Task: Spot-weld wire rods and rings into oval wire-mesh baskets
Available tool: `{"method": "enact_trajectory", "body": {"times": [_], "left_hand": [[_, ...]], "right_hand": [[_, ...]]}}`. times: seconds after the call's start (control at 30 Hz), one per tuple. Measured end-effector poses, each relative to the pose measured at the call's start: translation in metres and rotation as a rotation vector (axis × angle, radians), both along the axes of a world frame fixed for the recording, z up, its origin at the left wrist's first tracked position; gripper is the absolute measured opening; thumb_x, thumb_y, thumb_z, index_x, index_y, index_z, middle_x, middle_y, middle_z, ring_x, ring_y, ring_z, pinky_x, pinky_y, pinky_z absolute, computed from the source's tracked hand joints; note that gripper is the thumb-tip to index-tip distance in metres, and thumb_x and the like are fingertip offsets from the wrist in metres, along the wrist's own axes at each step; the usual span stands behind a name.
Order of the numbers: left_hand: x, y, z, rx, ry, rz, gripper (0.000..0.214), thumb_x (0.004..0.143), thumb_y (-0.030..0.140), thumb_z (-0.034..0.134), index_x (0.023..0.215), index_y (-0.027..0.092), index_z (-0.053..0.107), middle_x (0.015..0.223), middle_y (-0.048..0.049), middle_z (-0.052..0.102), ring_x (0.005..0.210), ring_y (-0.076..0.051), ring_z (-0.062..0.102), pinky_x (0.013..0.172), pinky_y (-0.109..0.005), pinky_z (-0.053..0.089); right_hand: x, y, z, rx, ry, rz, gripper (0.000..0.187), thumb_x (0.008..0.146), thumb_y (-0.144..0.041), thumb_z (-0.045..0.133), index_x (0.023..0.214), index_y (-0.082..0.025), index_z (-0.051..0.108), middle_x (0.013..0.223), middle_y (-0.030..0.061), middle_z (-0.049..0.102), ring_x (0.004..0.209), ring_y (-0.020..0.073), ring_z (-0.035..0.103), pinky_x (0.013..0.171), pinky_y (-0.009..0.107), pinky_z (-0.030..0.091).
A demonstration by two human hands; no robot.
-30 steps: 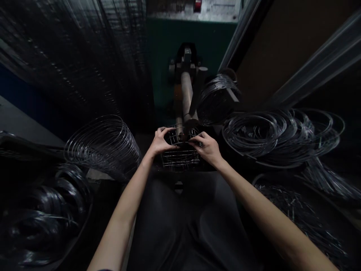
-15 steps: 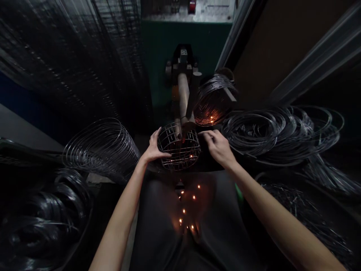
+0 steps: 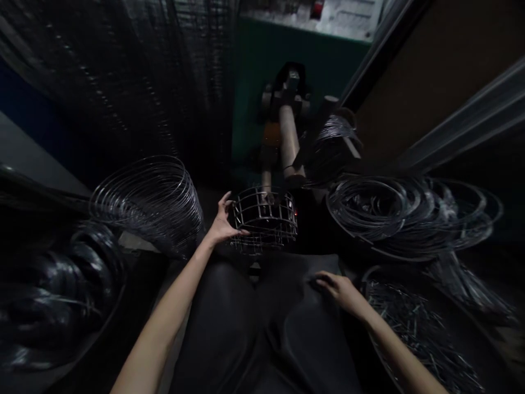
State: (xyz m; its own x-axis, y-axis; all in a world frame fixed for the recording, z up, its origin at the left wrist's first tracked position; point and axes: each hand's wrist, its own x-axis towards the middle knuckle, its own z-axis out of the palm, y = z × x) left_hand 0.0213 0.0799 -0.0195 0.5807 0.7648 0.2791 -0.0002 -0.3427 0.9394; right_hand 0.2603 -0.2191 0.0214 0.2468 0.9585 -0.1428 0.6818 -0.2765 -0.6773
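Wire basket [image 3: 268, 220] sits just toward six o'clock of centre; left hand [image 3: 221, 224], spread wide, touches its nine-o'clock side. Right hand [image 3: 341, 290], half-curled, lies toward four, contents unclear. One-sided support might let it tip.

We view the station through one head-worn camera, facing forward and steeply down. We find the lap [image 3: 229, 317] closest, at lower middle; the cage [image 3: 266, 220] farther off, near centre; the machine [image 3: 299, 46] beyond, reaching the upper edge.
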Motion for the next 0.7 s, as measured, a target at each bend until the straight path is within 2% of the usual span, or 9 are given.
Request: {"method": "enact_trajectory", "body": {"times": [0.03,0.1,0.2,0.27,0.3,0.4,0.47,0.57,0.7], "left_hand": [[-0.006,-0.005,0.004,0.043,0.009,-0.023,0.133,0.038,0.054,0.089,0.144,0.029,0.013,0.135,-0.0145,0.037,0.131,-0.031,0.042,0.108,-0.048,0.037],[-0.016,-0.014,0.013,0.129,0.042,-0.031,0.129,0.039,0.052,0.09,0.143,0.029,0.018,0.137,-0.014,0.036,0.131,-0.031,0.041,0.11,-0.049,0.036],[-0.025,-0.027,0.031,0.279,0.14,-0.026,0.117,0.044,0.046,0.09,0.142,0.028,0.027,0.137,-0.013,0.035,0.132,-0.032,0.037,0.11,-0.051,0.034],[-0.024,-0.037,0.043,0.375,0.237,-0.061,0.104,0.049,0.042,0.089,0.138,0.03,0.036,0.137,-0.0116,0.033,0.132,-0.033,0.034,0.109,-0.052,0.035],[-0.022,-0.042,0.048,0.42,0.288,-0.084,0.097,0.052,0.041,0.088,0.135,0.031,0.041,0.137,-0.0111,0.031,0.131,-0.034,0.033,0.108,-0.053,0.036],[-0.011,-0.054,0.056,0.538,0.394,-0.137,0.085,0.056,0.044,0.086,0.131,0.031,0.049,0.136,-0.0122,0.028,0.13,-0.037,0.032,0.107,-0.058,0.033],[-0.005,-0.057,0.057,0.591,0.413,-0.14,0.084,0.057,0.044,0.085,0.132,0.03,0.049,0.136,-0.0137,0.027,0.13,-0.038,0.031,0.107,-0.06,0.03],[0.001,-0.058,0.057,0.61,0.407,-0.132,0.084,0.059,0.046,0.083,0.133,0.03,0.048,0.136,-0.0141,0.027,0.13,-0.038,0.031,0.107,-0.059,0.031],[0.002,-0.056,0.059,0.578,0.407,-0.116,0.085,0.057,0.047,0.084,0.133,0.03,0.049,0.136,-0.0134,0.027,0.129,-0.038,0.031,0.105,-0.057,0.035]], "right_hand": [[-0.003,0.003,0.007,0.016,0.041,-0.047,0.031,0.084,-0.052,0.051,0.087,-0.027,0.069,0.086,0.0065,0.073,0.074,0.0259,0.068,0.067,0.039,0.056],[-0.015,0.018,0.035,0.047,0.147,-0.111,0.035,0.081,-0.052,0.057,0.101,-0.025,0.068,0.086,0.0062,0.071,0.066,0.0215,0.065,0.06,0.034,0.054],[-0.042,0.054,0.086,0.075,0.315,-0.076,0.048,0.078,-0.047,0.065,0.118,-0.022,0.062,0.078,0.0027,0.067,0.058,0.0142,0.057,0.053,0.026,0.047],[-0.058,0.079,0.109,0.021,0.394,0.018,0.041,0.077,-0.045,0.067,0.109,-0.019,0.066,0.073,0.0013,0.066,0.057,0.0124,0.056,0.052,0.024,0.045],[-0.063,0.091,0.115,-0.035,0.412,0.077,0.035,0.077,-0.044,0.067,0.1,-0.018,0.069,0.072,0.0011,0.066,0.057,0.0121,0.056,0.052,0.024,0.044],[-0.07,0.117,0.113,-0.16,0.282,0.161,0.021,0.079,-0.037,0.066,0.081,-0.017,0.072,0.069,0.0009,0.068,0.058,0.0129,0.059,0.054,0.024,0.046],[-0.071,0.123,0.104,-0.092,0.028,0.137,0.015,0.082,-0.03,0.064,0.083,-0.018,0.073,0.074,0.0021,0.072,0.066,0.015,0.065,0.061,0.024,0.048],[-0.074,0.12,0.094,0.024,-0.405,0.208,0.022,0.089,-0.03,0.057,0.102,-0.019,0.071,0.093,0.0064,0.074,0.082,0.02,0.069,0.069,0.028,0.05],[-0.081,0.109,0.091,-0.014,-0.736,0.372,0.05,0.09,-0.041,0.055,0.132,-0.013,0.053,0.124,0.0139,0.063,0.091,0.0259,0.069,0.062,0.031,0.052]]}}
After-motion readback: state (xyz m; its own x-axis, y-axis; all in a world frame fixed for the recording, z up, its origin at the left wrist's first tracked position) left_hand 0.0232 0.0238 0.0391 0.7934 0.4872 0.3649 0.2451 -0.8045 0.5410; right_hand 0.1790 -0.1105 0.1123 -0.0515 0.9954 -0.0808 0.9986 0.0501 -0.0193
